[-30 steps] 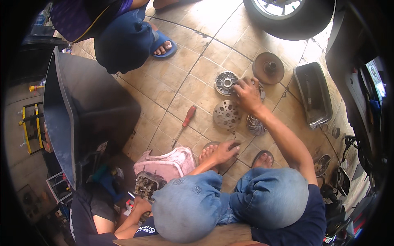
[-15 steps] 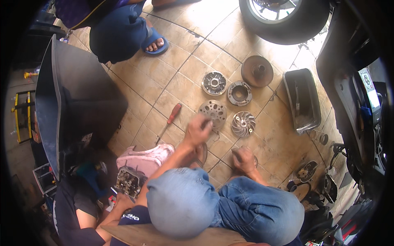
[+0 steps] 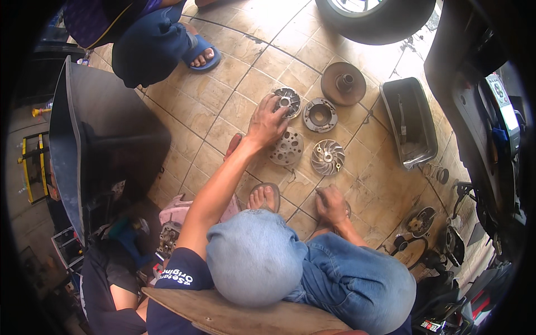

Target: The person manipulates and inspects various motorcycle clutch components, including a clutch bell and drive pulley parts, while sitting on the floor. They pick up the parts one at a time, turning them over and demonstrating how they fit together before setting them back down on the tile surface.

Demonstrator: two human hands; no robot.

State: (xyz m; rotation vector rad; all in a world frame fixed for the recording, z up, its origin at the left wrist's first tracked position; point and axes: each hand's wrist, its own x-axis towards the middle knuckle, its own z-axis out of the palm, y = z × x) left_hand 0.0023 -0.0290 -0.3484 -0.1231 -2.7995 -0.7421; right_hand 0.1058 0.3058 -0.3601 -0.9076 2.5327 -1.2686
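Note:
My left hand (image 3: 268,121) reaches forward over the tiles, its fingers curled over the near rim of a ribbed silver variator (image 3: 287,102) lying on the floor. Just below that hand is a flat metal disc with several holes (image 3: 287,147). To the right lie a dark-centred metal ring (image 3: 320,115) and a finned fan pulley (image 3: 328,157). Behind them sits a rusty brown clutch bell (image 3: 343,84) with a central hub. My right hand (image 3: 332,204) rests closed in front of my right knee, above my foot; what its fingers hold, if anything, is hidden.
A red screwdriver handle (image 3: 233,145) shows beside my left forearm. A grey tray (image 3: 411,123) with a tool in it stands right; a tire (image 3: 379,22) is at the far edge. A person's sandalled foot (image 3: 202,54) is far left, near a large dark panel (image 3: 111,134).
My left hand has moved forward from over the holed disc to the ribbed variator, and its fingers now grip the rim. The right hand has stayed closed in nearly the same place.

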